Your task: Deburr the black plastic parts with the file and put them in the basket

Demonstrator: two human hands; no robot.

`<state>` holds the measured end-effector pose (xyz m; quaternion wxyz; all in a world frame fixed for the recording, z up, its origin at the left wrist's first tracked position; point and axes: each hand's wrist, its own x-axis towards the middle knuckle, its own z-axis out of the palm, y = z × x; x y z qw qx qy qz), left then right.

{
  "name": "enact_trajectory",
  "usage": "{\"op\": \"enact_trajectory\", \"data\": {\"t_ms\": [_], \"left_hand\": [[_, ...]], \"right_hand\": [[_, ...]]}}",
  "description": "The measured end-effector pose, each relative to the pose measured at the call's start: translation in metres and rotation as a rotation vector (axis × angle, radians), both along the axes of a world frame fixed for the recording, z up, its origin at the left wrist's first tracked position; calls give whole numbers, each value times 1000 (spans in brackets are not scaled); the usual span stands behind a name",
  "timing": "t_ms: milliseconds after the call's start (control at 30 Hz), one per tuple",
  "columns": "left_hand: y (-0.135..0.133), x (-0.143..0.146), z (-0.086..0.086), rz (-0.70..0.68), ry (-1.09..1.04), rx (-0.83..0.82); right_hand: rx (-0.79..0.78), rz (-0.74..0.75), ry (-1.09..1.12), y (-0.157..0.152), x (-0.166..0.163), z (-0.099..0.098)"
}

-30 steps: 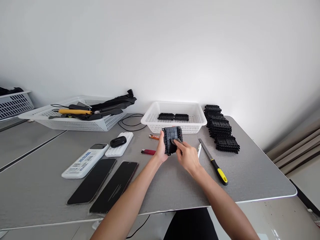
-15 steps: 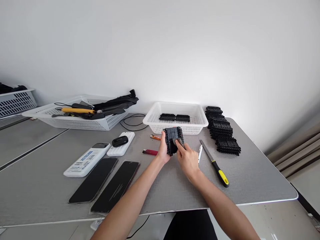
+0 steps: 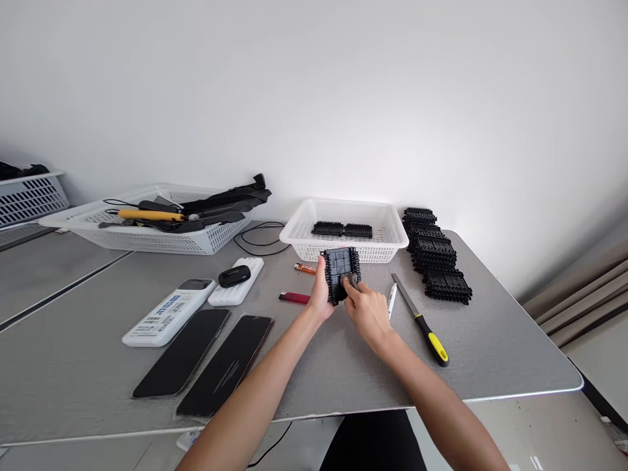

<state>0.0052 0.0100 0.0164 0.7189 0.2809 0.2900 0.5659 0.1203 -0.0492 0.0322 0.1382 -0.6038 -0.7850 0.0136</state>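
Note:
My left hand (image 3: 321, 294) grips a black plastic panel with toothed edges (image 3: 338, 261) by its left side, tilted up above the table. My right hand (image 3: 367, 311) pinches a small dark grey piece (image 3: 351, 280), its index finger pressing it against the panel's lower part; the fingers hide most of it and its kind is unclear. A white marker (image 3: 392, 299) lies just right of that hand. Farther right is a file with a black and yellow handle (image 3: 432, 340). A red lighter or knife-like item (image 3: 294, 297) and an orange item (image 3: 305, 268) lie left of the panel.
Behind my hands a white basket (image 3: 294, 229) holds two similar black panels (image 3: 358, 230). Stacks of panels (image 3: 434, 252) stand at right. At left are two phones (image 3: 181, 353), two power banks (image 3: 167, 320), a black case (image 3: 234, 276) and a basket of tools (image 3: 196, 243).
My right hand has slid the grey piece slightly down across the panel. My left hand keeps its hold, and the camera view has shifted a little.

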Motion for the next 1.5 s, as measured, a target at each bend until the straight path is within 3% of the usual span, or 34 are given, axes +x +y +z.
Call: {"op": "enact_trajectory", "data": {"t_ms": [300, 567, 733, 933, 1100, 1200, 1500], "left_hand": [[-1, 0, 1, 34, 5, -39], [2, -3, 8, 141, -15, -5], [3, -3, 8, 88, -27, 36], [0, -3, 2, -46, -24, -11], [1, -1, -10, -145, -35, -25], [0, 3, -16, -206, -53, -36], [-9, 17, -19, -234, -99, 12]], "right_hand": [[-17, 18, 17, -2, -2, 2], [-61, 159, 10, -3, 2, 3], [-59, 158, 45, -3, 4, 4], [41, 99, 295, 4, 10, -3], [348, -29, 613, 10, 17, -6], [379, -64, 530, 12, 17, -7], [151, -105, 75, 10, 11, 6]]}}
